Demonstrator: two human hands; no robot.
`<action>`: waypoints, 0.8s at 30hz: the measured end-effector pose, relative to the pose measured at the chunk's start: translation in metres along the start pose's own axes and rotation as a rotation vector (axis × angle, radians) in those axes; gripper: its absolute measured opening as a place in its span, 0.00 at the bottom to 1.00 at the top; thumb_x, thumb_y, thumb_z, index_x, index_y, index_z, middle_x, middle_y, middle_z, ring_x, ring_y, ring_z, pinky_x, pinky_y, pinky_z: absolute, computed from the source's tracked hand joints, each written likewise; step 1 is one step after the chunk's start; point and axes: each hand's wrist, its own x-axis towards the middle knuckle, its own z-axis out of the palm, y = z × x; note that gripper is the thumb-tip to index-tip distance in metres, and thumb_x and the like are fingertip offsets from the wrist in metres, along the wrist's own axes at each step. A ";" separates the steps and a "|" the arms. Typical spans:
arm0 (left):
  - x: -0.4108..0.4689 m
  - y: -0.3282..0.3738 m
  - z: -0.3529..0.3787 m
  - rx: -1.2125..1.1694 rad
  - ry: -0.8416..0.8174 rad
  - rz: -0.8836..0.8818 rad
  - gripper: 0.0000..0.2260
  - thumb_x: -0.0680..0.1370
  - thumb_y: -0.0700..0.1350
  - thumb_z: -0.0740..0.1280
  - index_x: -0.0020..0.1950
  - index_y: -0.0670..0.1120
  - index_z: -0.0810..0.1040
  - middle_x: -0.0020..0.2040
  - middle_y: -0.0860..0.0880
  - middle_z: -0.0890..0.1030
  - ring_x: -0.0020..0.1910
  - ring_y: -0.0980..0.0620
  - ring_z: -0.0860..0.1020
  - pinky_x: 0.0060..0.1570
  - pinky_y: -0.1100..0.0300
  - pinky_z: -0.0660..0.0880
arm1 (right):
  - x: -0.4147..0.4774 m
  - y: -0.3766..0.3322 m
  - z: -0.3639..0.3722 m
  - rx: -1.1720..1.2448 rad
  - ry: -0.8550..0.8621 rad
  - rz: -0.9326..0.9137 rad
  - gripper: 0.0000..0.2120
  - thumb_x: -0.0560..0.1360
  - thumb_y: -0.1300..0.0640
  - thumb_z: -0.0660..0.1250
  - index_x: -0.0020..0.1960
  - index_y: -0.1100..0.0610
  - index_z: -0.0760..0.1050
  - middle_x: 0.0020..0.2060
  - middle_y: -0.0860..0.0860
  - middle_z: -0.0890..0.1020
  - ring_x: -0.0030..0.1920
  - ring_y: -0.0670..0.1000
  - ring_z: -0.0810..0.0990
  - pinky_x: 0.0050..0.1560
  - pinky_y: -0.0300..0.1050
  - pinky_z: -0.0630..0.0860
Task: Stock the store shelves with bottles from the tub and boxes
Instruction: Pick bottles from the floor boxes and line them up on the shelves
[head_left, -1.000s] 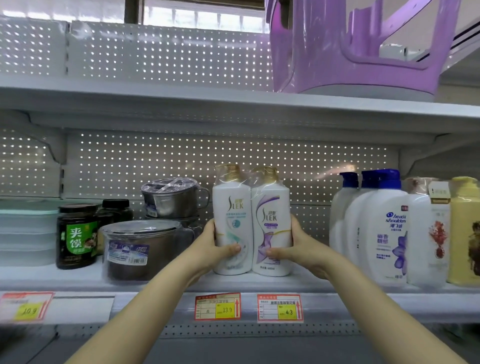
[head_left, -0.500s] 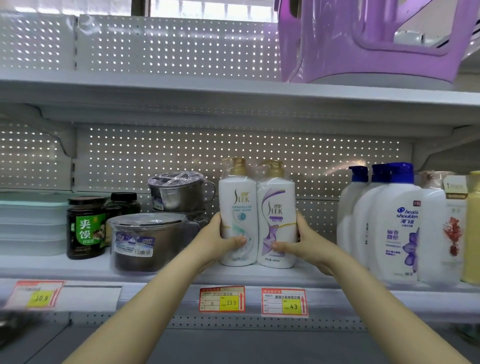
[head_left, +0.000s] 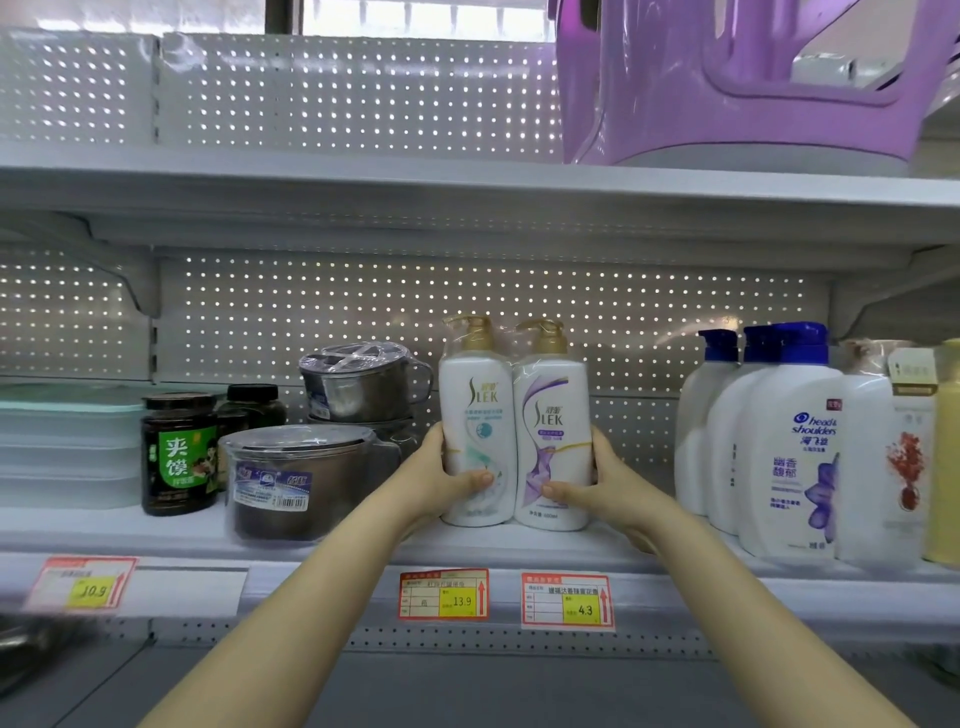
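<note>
A shrink-wrapped twin pack of two white Slek pump bottles (head_left: 514, 415) with gold caps stands upright on the middle shelf (head_left: 332, 545). My left hand (head_left: 441, 478) grips the pack's left side, thumb across the front of the left bottle. My right hand (head_left: 597, 483) grips its right side, thumb on the front of the right bottle. The tub and boxes are out of view.
Left of the pack sit steel pots with lids (head_left: 306, 478), dark jars (head_left: 179, 452) and stacked plastic containers (head_left: 62, 447). To the right stand white blue-capped shampoo bottles (head_left: 784, 452) and a yellow bottle (head_left: 948, 457). A purple stool (head_left: 737, 83) sits on the upper shelf. Price tags (head_left: 444, 595) line the shelf edge.
The twin pack has slid deeper onto the shelf between my hands, which keep the same grip. The view has shifted slightly.
</note>
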 end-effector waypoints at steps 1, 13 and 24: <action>-0.001 0.001 0.000 0.002 -0.005 0.002 0.32 0.72 0.43 0.75 0.71 0.53 0.64 0.60 0.54 0.80 0.59 0.51 0.78 0.63 0.46 0.74 | -0.001 -0.001 0.001 0.002 0.000 0.003 0.41 0.69 0.62 0.77 0.73 0.45 0.58 0.58 0.46 0.79 0.58 0.48 0.79 0.64 0.53 0.75; -0.037 0.019 -0.009 0.063 0.198 0.063 0.30 0.80 0.55 0.63 0.77 0.44 0.58 0.74 0.46 0.68 0.71 0.48 0.68 0.64 0.55 0.68 | -0.041 -0.043 0.024 -0.020 0.292 -0.214 0.22 0.77 0.57 0.69 0.64 0.41 0.65 0.53 0.34 0.75 0.49 0.32 0.74 0.49 0.35 0.72; -0.105 0.024 -0.024 -0.243 0.217 0.336 0.20 0.82 0.45 0.61 0.74 0.50 0.65 0.67 0.57 0.71 0.69 0.60 0.68 0.60 0.66 0.65 | -0.094 -0.062 0.074 0.184 0.496 -0.316 0.17 0.81 0.53 0.61 0.69 0.45 0.71 0.59 0.36 0.75 0.57 0.34 0.72 0.55 0.35 0.68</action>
